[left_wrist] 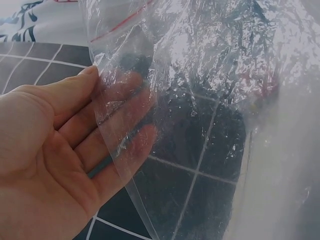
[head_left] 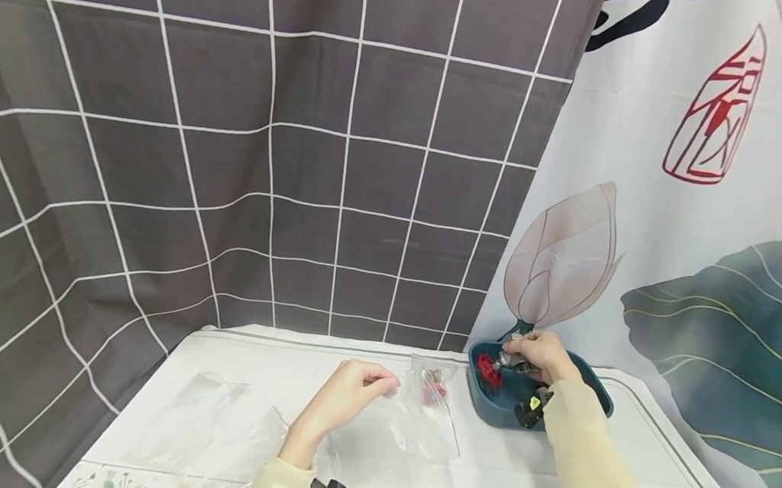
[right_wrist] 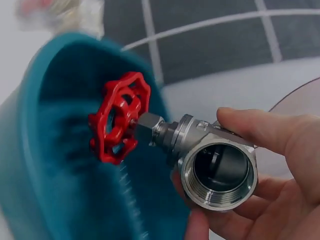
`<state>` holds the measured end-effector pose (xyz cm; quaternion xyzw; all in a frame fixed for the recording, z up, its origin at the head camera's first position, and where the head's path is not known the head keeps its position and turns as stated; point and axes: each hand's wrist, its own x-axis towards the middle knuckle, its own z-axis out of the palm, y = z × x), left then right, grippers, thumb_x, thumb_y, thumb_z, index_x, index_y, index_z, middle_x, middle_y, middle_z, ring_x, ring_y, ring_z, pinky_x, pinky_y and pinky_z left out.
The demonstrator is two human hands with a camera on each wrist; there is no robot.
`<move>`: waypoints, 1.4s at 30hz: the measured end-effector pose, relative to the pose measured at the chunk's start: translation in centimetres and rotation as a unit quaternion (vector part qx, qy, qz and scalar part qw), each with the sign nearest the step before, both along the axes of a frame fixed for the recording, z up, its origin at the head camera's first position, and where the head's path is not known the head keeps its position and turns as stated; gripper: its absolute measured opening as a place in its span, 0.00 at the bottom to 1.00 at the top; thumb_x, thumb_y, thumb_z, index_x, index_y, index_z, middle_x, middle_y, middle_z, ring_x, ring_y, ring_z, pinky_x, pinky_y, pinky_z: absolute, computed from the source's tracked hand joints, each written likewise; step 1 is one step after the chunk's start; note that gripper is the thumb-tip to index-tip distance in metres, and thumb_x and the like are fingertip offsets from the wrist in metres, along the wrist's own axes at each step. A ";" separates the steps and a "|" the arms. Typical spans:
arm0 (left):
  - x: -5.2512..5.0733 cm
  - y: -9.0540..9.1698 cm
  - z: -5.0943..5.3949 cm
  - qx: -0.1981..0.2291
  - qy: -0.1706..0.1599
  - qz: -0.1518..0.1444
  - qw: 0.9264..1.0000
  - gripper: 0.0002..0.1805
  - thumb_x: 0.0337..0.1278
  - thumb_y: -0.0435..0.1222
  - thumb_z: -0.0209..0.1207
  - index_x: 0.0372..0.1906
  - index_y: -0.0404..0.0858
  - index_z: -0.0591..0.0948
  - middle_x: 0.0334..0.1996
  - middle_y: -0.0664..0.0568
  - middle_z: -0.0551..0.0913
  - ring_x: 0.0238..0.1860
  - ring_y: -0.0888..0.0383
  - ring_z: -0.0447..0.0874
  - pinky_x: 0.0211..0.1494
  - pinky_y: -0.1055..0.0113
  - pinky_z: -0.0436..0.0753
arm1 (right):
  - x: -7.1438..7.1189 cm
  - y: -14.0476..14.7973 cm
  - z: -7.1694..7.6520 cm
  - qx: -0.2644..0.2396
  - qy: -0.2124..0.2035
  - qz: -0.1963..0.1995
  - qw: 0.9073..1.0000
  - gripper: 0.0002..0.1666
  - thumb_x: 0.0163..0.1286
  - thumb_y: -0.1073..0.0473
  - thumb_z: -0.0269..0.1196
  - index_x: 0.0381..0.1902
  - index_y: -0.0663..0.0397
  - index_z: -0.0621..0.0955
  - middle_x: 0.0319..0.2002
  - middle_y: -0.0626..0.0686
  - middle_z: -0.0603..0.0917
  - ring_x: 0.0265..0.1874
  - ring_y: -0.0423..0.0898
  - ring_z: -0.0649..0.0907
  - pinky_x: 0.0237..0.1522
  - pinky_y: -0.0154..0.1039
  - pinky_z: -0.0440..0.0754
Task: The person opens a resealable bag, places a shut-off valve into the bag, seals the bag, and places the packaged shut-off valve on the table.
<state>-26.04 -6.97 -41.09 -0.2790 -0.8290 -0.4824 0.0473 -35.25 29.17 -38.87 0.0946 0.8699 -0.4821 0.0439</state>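
Observation:
My right hand [head_left: 548, 356] grips a metal gate valve [right_wrist: 220, 170] by its body, over the teal basin [head_left: 498, 413]. The valve's red handwheel [right_wrist: 120, 117] points into the basin, and its threaded opening faces the right wrist camera. At the table's middle, my left hand [head_left: 344, 397] pinches the edge of a clear zip bag [left_wrist: 175, 125] between thumb and fingers; a red line runs near the bag's top. The fingers show through the film. Beyond the bag lies a small clear packet [head_left: 435, 389] with something red in it.
More clear plastic bags [head_left: 195, 412] lie flat on the left of the white table [head_left: 497, 474]. A dark grid-patterned curtain [head_left: 302, 229] hangs behind the table, with a white printed curtain [head_left: 640, 233] at the right. The basin stands near the table's back right edge.

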 end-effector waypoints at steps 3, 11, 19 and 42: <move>0.0 0.0 -0.1 0.001 -0.002 0.000 1.000 0.13 0.69 0.43 0.57 0.42 0.39 0.87 0.37 0.57 0.87 0.41 0.61 0.85 0.51 0.59 0.82 | 0.7 -0.6 1.2 0.004 0.043 0.006 0.999 0.28 0.64 0.53 0.67 0.50 0.68 0.71 0.45 0.63 0.77 0.41 0.54 0.78 0.42 0.50 0.82; 0.0 0.0 0.0 0.001 -0.003 0.002 1.000 0.13 0.69 0.42 0.57 0.41 0.40 0.87 0.37 0.57 0.87 0.41 0.61 0.85 0.51 0.57 0.82 | 3.5 -2.3 4.1 -0.005 0.119 -0.009 0.993 0.36 0.64 0.49 0.68 0.60 0.65 0.69 0.47 0.63 0.81 0.42 0.52 0.79 0.43 0.46 0.80; 0.0 0.0 0.0 0.003 -0.016 0.005 1.000 0.12 0.69 0.41 0.57 0.42 0.41 0.87 0.37 0.59 0.87 0.40 0.63 0.85 0.51 0.61 0.82 | 7.7 -4.0 5.1 -0.023 0.178 -0.036 0.983 0.37 0.65 0.49 0.68 0.63 0.64 0.68 0.47 0.61 0.81 0.35 0.46 0.83 0.35 0.38 0.84; 0.0 -0.1 0.1 0.009 0.001 0.015 1.000 0.12 0.69 0.41 0.58 0.42 0.39 0.87 0.37 0.53 0.88 0.39 0.59 0.86 0.45 0.66 0.84 | 12.5 -7.6 4.2 -0.047 0.219 0.050 0.973 0.31 0.56 0.58 0.75 0.55 0.59 0.76 0.36 0.54 0.86 0.28 0.45 0.84 0.29 0.38 0.84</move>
